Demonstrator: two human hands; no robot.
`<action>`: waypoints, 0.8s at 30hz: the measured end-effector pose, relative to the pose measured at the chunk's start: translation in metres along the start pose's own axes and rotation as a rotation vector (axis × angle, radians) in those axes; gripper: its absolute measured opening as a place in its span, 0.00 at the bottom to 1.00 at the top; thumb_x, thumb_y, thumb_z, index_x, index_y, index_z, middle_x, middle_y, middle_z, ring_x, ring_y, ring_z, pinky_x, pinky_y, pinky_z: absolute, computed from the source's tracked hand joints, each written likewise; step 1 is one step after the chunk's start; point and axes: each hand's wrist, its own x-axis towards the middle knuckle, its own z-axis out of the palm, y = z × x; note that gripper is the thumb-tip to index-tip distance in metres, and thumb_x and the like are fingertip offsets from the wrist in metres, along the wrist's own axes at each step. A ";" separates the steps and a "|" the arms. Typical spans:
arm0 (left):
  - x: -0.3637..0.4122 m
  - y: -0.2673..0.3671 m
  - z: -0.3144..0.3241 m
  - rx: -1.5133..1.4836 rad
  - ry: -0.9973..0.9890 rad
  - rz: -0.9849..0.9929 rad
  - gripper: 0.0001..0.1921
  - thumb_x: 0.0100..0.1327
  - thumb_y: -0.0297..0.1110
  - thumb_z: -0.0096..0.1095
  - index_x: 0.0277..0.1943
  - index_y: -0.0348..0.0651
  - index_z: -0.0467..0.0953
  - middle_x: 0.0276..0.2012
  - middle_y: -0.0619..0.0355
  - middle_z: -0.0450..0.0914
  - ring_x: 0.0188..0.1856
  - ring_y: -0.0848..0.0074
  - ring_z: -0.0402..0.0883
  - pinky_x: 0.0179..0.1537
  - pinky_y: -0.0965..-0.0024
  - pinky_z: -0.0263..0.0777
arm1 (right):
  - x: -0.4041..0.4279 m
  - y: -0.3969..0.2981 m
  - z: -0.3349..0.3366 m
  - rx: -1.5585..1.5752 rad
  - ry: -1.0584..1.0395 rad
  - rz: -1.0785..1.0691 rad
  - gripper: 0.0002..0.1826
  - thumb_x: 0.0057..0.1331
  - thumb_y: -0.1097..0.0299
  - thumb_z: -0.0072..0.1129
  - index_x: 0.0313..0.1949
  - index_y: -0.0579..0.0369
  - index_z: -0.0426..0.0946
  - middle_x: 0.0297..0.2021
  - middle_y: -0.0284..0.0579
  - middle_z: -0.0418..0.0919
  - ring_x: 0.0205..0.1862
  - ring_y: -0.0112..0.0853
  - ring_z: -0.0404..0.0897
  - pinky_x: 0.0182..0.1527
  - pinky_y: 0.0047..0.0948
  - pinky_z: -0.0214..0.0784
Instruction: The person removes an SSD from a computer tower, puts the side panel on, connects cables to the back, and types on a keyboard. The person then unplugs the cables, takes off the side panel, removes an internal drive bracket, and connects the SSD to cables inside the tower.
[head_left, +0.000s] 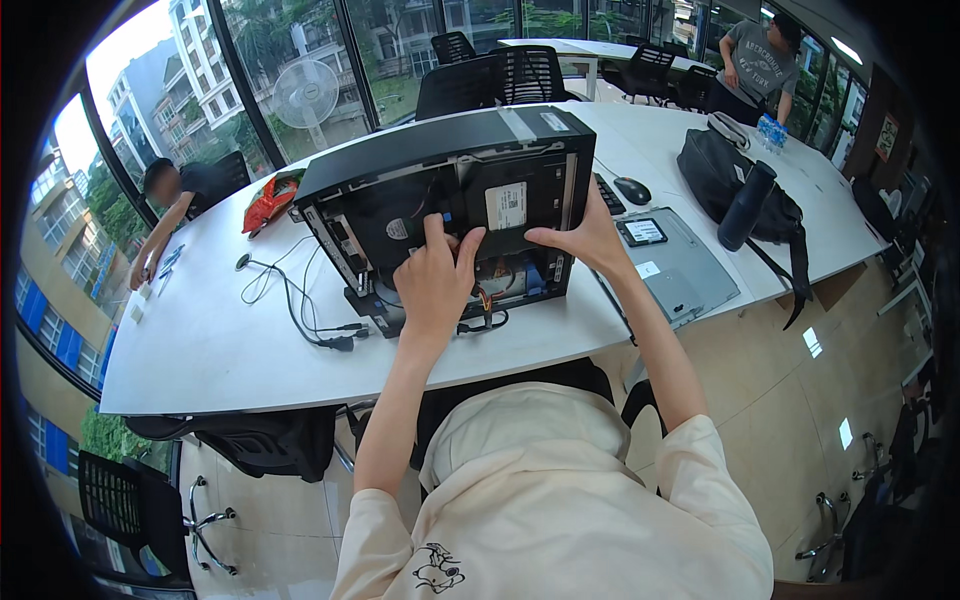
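A black desktop computer case (450, 150) stands on the white table in front of me, its side open towards me. My left hand (439, 274) reaches into the opening, index finger extended against the dark inner part near a small blue tab; whether it grips anything is unclear. My right hand (581, 232) is at the right edge of the case, its thumb against the lower edge of a black drive cage (517, 202) that bears a white label, its other fingers hidden behind the side. Below the hands, coloured wires and a blue part show inside the case.
Black cables (300, 319) lie left of the case, a red bag (270, 202) beyond them. On the right are a mouse (632, 190), a grey metal side panel (686, 270) carrying a solid-state drive (643, 232), a dark bottle (747, 206) and a black backpack (705, 165). Two people are farther off.
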 end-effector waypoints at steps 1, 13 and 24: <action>0.000 0.000 0.002 0.009 0.009 -0.007 0.27 0.74 0.57 0.63 0.52 0.36 0.72 0.26 0.57 0.88 0.25 0.60 0.88 0.29 0.60 0.77 | -0.001 0.001 0.000 -0.001 0.004 0.002 0.56 0.49 0.55 0.88 0.72 0.57 0.63 0.58 0.51 0.82 0.61 0.40 0.81 0.65 0.38 0.73; 0.014 -0.003 -0.024 -0.001 0.009 0.091 0.18 0.75 0.48 0.65 0.44 0.38 0.82 0.26 0.57 0.88 0.23 0.65 0.85 0.29 0.64 0.75 | 0.013 0.009 0.007 0.121 0.050 0.180 0.47 0.53 0.54 0.85 0.66 0.61 0.69 0.53 0.51 0.83 0.55 0.36 0.83 0.60 0.34 0.76; 0.027 -0.007 -0.023 -0.195 -0.055 0.088 0.11 0.74 0.36 0.63 0.37 0.38 0.77 0.23 0.55 0.85 0.26 0.59 0.85 0.31 0.60 0.74 | 0.014 0.012 0.003 0.145 -0.001 0.178 0.44 0.58 0.55 0.82 0.68 0.61 0.68 0.54 0.49 0.82 0.56 0.35 0.81 0.61 0.34 0.74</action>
